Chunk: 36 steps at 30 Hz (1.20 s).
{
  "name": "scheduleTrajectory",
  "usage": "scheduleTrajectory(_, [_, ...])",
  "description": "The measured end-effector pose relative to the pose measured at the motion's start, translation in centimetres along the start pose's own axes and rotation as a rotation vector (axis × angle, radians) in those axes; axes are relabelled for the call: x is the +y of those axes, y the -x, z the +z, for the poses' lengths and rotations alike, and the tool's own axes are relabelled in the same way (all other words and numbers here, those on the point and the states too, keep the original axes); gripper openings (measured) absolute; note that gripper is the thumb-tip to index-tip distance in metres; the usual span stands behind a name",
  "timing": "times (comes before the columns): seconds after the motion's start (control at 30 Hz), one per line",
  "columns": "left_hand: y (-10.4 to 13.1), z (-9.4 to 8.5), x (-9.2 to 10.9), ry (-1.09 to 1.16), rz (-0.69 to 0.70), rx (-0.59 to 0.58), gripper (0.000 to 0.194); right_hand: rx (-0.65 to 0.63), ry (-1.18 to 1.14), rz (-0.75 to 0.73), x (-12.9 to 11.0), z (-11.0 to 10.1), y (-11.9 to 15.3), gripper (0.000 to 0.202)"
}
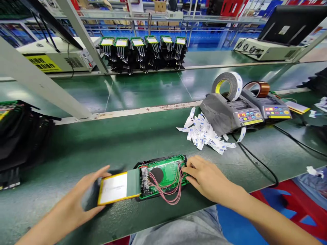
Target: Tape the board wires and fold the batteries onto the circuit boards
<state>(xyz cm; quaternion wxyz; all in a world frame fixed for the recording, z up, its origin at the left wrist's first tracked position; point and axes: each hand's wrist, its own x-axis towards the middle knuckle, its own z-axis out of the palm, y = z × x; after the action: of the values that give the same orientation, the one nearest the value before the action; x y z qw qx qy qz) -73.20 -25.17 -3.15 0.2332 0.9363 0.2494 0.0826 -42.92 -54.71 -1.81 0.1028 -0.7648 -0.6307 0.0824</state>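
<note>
A green circuit board (167, 173) in a black housing lies on the bench in front of me. A loop of pink wires (170, 197) runs over it from a connector block to its right end. A flat battery pack (114, 188) with yellow edges and a white label adjoins the board's left end. My left hand (79, 199) spans the battery's left end, thumb at the lower corner and fingers at the upper one; something dark and blurred shows in its palm. My right hand (205, 177) pinches the wires at the board's right end, where its fingertips hide the detail.
White backing strips (203, 132) are heaped beside two tape dispensers (232, 112), with tape rolls on top. Black units (22, 139) are stacked at left. More battery units (143, 51) stand on the far bench. A slanted metal post (46, 75) rises at left; a black cable (258, 161) crosses at right.
</note>
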Motion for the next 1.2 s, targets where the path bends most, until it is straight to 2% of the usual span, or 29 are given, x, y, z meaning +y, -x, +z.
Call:
scheduleTrajectory(0.07, [-0.9, 0.3, 1.0, -0.061, 0.082, -0.171, 0.07, -0.039, 0.051, -0.023, -0.3, -0.1, -0.5, 0.011])
scheduleTrajectory(0.1, [-1.7, 0.4, 2.1, -0.082, 0.118, -0.205, 0.064, -0.055, 0.063, -0.038, -0.4, 0.0, -0.7, 0.013])
scheduleTrajectory(0.17, [-3.7, 0.8, 5.0, -0.045, 0.247, -0.129, 0.046, -0.085, 0.064, -0.074, -0.4, 0.2, -1.0, 0.015])
scheduleTrajectory(0.23, [-6.1, 1.4, 8.2, -0.089, 0.42, -0.162, 0.03, -0.101, 0.052, -0.099, -0.4, 0.5, -1.1, 0.015])
scheduleTrajectory(0.27, [-7.2, 1.9, 9.7, -0.182, 0.517, -0.186, 0.027, -0.097, 0.047, -0.1, -0.4, 0.6, -1.1, 0.015])
scheduleTrajectory(0.33, [-9.2, 3.0, 12.2, -0.247, 0.589, -0.204, 0.023, -0.08, 0.035, -0.085, -0.3, 0.7, -1.0, 0.013])
scheduleTrajectory(0.4, [-10.4, 4.1, 13.6, -0.274, 0.626, -0.224, 0.025, -0.068, 0.018, -0.065, -0.4, 0.7, -1.0, 0.012])
scheduleTrajectory(0.47, [-10.9, 4.8, 14.0, -0.272, 0.642, -0.246, 0.028, -0.07, -0.004, -0.052, -0.4, 0.7, -0.9, 0.011])
scheduleTrajectory(0.53, [-11.1, 4.9, 13.4, -0.243, 0.618, -0.249, 0.026, -0.078, -0.028, -0.039, -0.4, 0.7, -0.8, 0.011])
scheduleTrajectory(0.67, [-11.3, 3.9, 10.8, -0.152, 0.468, -0.201, 0.02, -0.077, -0.063, -0.012, -0.2, 0.7, -0.7, 0.013])
scheduleTrajectory(0.77, [-11.1, 3.2, 9.9, -0.123, 0.434, -0.209, 0.02, -0.083, -0.098, -0.003, -0.1, 0.5, -0.7, 0.017])
scheduleTrajectory(0.93, [-10.7, 3.9, 11.8, -0.175, 0.573, -0.276, 0.019, -0.154, -0.151, 0.029, -0.1, 0.1, -0.9, 0.019])
scheduleTrajectory(1.03, [-11.1, 4.3, 13.0, -0.202, 0.623, -0.293, 0.029, -0.175, -0.158, 0.047, -0.2, 0.1, -0.9, 0.019])
scheduleTrajectory(1.13, [-11.4, 4.3, 13.2, -0.162, 0.613, -0.286, 0.027, -0.177, -0.165, 0.052, -0.1, 0.2, -0.9, 0.019])
scheduleTrajectory(1.2, [-11.6, 4.1, 12.6, -0.111, 0.547, -0.245, 0.025, -0.175, -0.17, 0.044, 0.0, 0.3, -0.9, 0.019])
